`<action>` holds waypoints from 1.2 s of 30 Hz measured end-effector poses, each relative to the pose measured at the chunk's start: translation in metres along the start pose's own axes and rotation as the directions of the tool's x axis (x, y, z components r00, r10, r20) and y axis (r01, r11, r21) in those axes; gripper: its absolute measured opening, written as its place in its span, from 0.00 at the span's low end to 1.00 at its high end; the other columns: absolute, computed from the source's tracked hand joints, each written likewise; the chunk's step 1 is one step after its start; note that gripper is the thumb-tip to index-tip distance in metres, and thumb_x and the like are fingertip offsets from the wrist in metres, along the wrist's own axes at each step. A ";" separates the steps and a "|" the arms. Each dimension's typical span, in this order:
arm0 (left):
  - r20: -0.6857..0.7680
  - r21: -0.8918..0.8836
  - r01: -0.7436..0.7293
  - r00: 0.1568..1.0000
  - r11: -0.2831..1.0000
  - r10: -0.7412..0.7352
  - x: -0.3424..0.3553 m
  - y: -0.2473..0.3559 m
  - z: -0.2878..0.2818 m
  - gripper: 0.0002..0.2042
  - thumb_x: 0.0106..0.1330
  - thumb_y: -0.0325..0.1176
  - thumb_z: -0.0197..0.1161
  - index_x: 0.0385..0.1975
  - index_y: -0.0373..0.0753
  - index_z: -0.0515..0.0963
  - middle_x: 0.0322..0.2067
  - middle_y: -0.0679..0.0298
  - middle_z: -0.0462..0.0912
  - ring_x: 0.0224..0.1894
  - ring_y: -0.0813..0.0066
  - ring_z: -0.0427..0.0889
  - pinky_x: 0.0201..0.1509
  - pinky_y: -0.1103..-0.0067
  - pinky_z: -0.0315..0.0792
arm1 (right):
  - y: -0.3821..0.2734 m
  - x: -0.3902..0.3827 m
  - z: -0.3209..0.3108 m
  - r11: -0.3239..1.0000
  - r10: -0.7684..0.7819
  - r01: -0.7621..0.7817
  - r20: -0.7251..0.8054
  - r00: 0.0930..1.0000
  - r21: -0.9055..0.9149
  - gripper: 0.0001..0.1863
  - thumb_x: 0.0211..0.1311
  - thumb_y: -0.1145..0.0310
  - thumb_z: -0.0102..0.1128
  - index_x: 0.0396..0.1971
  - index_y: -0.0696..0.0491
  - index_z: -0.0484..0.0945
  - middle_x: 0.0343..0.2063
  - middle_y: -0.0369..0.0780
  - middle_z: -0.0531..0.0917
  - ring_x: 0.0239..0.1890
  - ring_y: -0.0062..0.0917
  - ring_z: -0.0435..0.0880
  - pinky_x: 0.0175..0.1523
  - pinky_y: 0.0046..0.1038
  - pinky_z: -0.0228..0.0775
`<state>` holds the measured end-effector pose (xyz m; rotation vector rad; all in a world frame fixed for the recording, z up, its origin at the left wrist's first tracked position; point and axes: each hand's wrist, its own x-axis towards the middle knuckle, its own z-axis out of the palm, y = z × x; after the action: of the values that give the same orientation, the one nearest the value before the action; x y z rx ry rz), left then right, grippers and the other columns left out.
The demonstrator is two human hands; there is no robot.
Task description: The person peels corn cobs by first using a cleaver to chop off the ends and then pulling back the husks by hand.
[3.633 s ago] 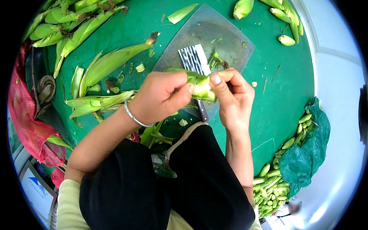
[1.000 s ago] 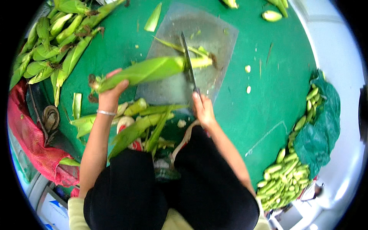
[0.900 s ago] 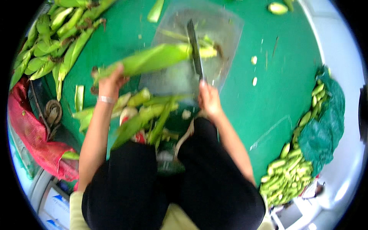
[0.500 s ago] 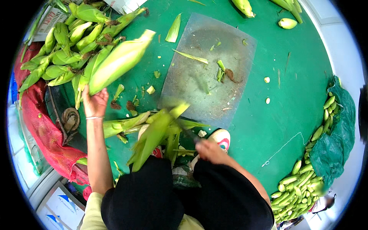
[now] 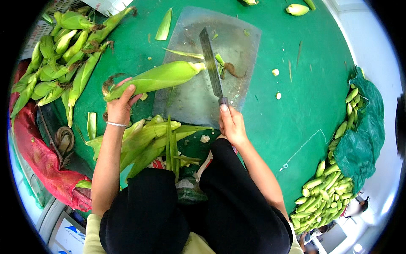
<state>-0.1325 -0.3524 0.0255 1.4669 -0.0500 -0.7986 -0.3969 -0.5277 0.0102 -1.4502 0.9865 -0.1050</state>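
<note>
My left hand (image 5: 122, 100) is closed round the silk end of an ear of corn (image 5: 163, 79) in its green husk. The ear lies level over the left half of a grey cutting board (image 5: 186, 27), its pale stalk end pointing right. In my right hand (image 5: 231, 122) is the dark handle of a long knife (image 5: 211, 63), blade pointing away from me. The blade is right beside the stalk end; whether they touch I cannot tell. Husk scraps and brown silk (image 5: 233, 70) lie on the board to the right of the blade.
Unhusked corn (image 5: 50, 72) is heaped at the left by a red mesh sack (image 5: 42, 156). Trimmed ears (image 5: 325, 199) spill from a green sack (image 5: 363, 135) at the right. Cut husks (image 5: 148, 139) lie between my feet and the board. Small cut pieces (image 5: 275, 72) dot the green floor (image 5: 270, 148).
My left hand has brought the corn from the heap's edge over the board and turned it level. My right hand has raised the knife from the husks near my feet to the stalk end.
</note>
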 end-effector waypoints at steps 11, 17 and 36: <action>0.038 0.054 -0.003 0.999 0.999 0.001 -0.007 -0.002 0.002 0.21 0.60 0.30 0.59 0.52 0.33 0.66 0.48 0.57 0.73 0.50 0.67 0.73 0.51 0.67 0.72 | 0.015 0.023 0.018 0.984 -0.169 0.166 -0.044 0.985 -0.071 0.27 0.65 0.46 0.40 0.17 0.54 0.65 0.09 0.33 0.66 0.10 0.17 0.64 0.15 0.22 0.55; -0.105 -0.002 0.035 0.994 0.999 -0.035 0.005 -0.006 -0.032 0.19 0.56 0.32 0.63 0.48 0.39 0.69 0.46 0.60 0.74 0.46 0.66 0.74 0.48 0.68 0.72 | 0.006 0.021 0.018 0.900 0.238 -0.266 0.124 0.963 0.346 0.27 0.64 0.42 0.40 0.20 0.53 0.66 0.09 0.33 0.65 0.07 0.16 0.63 0.11 0.21 0.55; 0.699 0.703 -0.696 0.714 0.145 0.042 0.083 -0.001 0.053 0.31 0.42 0.30 0.67 0.52 0.37 0.68 0.46 0.50 0.75 0.46 0.55 0.76 0.52 0.71 0.69 | 0.000 -0.068 -0.032 0.947 -0.131 0.187 0.216 0.968 -0.261 0.20 0.62 0.54 0.51 0.29 0.60 0.72 0.20 0.50 0.75 0.25 0.43 0.77 0.32 0.39 0.68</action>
<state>-0.0971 -0.4394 -0.0033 2.1560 -1.6523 -0.6798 -0.4582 -0.5110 0.0494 -1.7639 0.7416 0.0618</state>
